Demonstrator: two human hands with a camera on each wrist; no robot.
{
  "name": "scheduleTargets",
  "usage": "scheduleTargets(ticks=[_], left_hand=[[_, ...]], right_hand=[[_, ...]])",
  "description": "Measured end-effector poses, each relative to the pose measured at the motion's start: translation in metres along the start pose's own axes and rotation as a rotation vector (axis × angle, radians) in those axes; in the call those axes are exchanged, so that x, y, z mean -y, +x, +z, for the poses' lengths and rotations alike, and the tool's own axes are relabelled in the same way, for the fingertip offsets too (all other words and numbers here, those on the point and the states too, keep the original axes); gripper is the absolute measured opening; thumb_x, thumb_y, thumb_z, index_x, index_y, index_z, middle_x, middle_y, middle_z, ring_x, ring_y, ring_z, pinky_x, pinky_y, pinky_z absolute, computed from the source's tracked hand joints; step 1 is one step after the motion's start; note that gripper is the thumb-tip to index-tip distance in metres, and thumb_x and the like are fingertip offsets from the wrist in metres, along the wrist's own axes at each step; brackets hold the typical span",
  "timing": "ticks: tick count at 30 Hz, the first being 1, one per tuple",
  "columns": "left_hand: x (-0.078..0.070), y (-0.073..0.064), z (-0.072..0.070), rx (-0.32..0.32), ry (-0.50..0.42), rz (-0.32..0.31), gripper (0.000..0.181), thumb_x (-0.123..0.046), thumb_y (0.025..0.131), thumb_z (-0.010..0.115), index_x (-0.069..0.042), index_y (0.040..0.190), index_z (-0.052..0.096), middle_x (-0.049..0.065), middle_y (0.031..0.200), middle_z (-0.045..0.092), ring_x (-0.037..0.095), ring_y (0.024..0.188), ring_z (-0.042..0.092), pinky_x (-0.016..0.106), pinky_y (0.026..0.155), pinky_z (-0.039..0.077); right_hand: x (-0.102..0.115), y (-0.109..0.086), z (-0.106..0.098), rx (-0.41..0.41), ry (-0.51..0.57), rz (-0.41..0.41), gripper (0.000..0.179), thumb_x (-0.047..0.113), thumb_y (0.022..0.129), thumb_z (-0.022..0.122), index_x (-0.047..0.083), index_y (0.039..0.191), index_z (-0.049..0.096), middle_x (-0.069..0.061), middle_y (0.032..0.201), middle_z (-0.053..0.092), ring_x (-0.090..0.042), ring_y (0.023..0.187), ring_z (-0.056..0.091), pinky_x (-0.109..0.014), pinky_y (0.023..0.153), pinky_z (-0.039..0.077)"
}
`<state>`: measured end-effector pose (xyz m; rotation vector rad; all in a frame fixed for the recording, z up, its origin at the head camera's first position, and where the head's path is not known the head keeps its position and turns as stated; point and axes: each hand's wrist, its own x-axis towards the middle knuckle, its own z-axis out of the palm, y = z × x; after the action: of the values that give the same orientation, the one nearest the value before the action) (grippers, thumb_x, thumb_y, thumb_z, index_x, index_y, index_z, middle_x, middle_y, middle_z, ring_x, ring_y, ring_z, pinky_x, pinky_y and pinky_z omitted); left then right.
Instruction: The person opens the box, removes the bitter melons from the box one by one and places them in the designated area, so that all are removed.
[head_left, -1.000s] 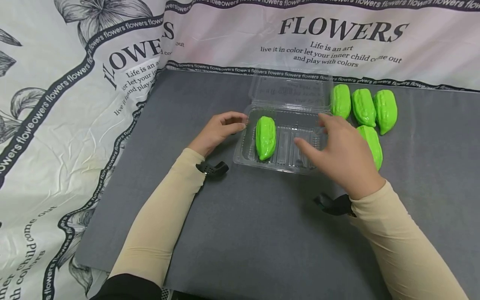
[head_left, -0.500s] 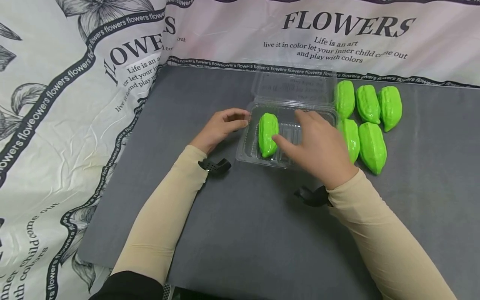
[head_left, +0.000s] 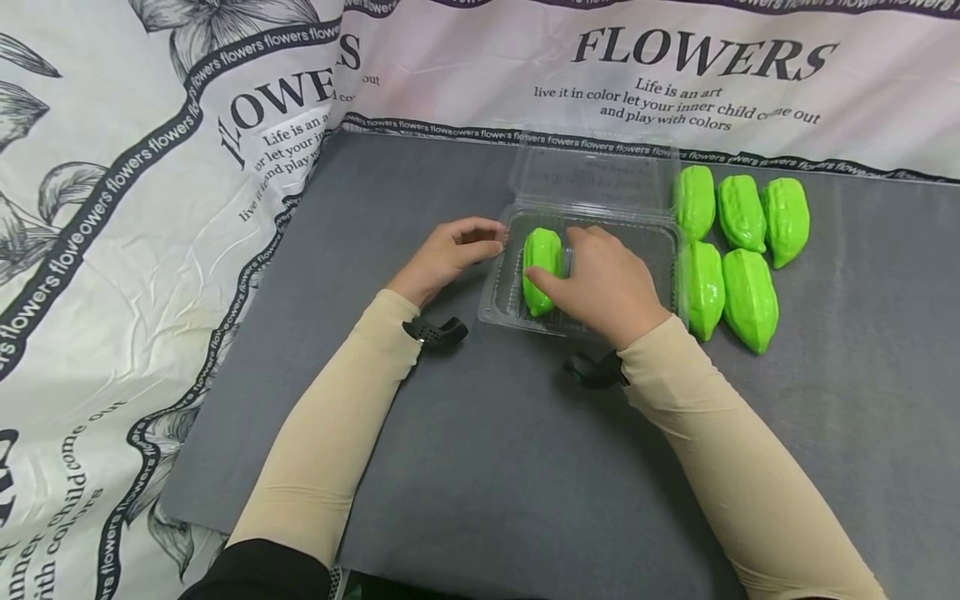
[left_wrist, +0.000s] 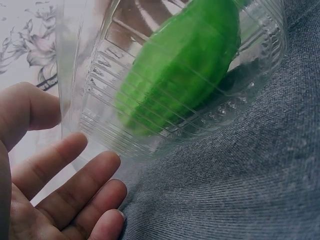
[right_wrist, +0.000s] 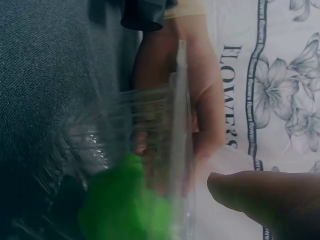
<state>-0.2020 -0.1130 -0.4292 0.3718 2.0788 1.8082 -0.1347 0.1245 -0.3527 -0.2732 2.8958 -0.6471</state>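
Note:
A clear plastic clamshell box (head_left: pixel 663 254) stands with its lid (head_left: pixel 592 175) folded back. Inside, toward the left, lies one glossy green ribbed star fruit (head_left: pixel 542 250). My right hand (head_left: pixel 603 279) hovers over it, thumb across the fruit in the head view and fingers on its right. In the right wrist view the thumb (right_wrist: pixel 260 192) is above the box rim, apart from the fruit (right_wrist: pixel 125 205). Beside the left wall is my left hand (head_left: pixel 442 254). Its thumb and fingers (left_wrist: pixel 82 192) are loosely extended at the rim; whether they touch it is unclear.
Several more green star fruits (head_left: pixel 750 300) lie in two rows right of the box, close to its wall. The grey table (head_left: pixel 465 467) meets a flower-printed cloth (head_left: pixel 465 75) at the back and left.
My right hand has moved left from the box's right side to above the star fruit inside. The left hand stays at the left wall. The head view has shifted slightly.

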Motion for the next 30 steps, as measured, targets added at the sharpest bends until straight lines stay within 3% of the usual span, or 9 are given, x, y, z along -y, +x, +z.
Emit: scheduleTargets(ticks=[3,6,10,16,30], left_hand=[[0.000,0.000,0.000,0.000,0.004,0.001,0.037,-0.020,0.103,0.070,-0.009,0.138,0.067,0.006,0.138,0.067,0.018,0.127,0.061,0.037,0.112,0.046],[0.000,0.001,0.001,-0.002,-0.002,0.004,0.037,-0.020,0.103,0.070,-0.008,0.138,0.067,0.007,0.138,0.067,0.019,0.127,0.061,0.037,0.111,0.047],[0.000,0.001,0.001,-0.004,-0.007,0.005,0.037,-0.019,0.102,0.070,-0.007,0.137,0.067,0.008,0.137,0.068,0.019,0.125,0.062,0.036,0.109,0.048],[0.000,0.001,0.001,-0.004,-0.005,0.004,0.037,-0.018,0.102,0.070,-0.007,0.137,0.067,0.008,0.137,0.067,0.019,0.126,0.061,0.036,0.109,0.048],[0.000,0.000,0.000,-0.009,-0.001,-0.016,0.037,-0.020,0.103,0.071,-0.008,0.138,0.067,0.007,0.137,0.067,0.018,0.127,0.061,0.036,0.111,0.047]], right_hand=[[-0.001,0.005,0.006,0.007,-0.004,-0.008,0.070,0.054,0.097,0.066,-0.007,0.133,0.062,-0.023,0.124,0.065,-0.039,0.103,0.066,-0.059,0.077,0.057],[-0.003,0.008,0.012,0.001,-0.003,-0.013,0.055,0.052,0.096,0.068,-0.002,0.111,0.065,-0.017,0.099,0.064,-0.033,0.083,0.062,-0.050,0.065,0.052],[-0.005,0.012,0.017,-0.006,0.011,-0.015,0.046,0.049,0.095,0.069,0.004,0.095,0.061,-0.013,0.087,0.060,-0.031,0.075,0.058,-0.045,0.061,0.049],[-0.006,0.014,0.022,0.020,0.060,-0.023,0.042,0.046,0.097,0.069,0.006,0.089,0.060,-0.010,0.079,0.059,-0.027,0.068,0.058,-0.040,0.058,0.047],[-0.008,0.010,0.021,0.023,0.117,-0.046,0.037,0.039,0.099,0.067,0.005,0.089,0.059,-0.007,0.076,0.055,-0.024,0.066,0.054,-0.036,0.059,0.045]])
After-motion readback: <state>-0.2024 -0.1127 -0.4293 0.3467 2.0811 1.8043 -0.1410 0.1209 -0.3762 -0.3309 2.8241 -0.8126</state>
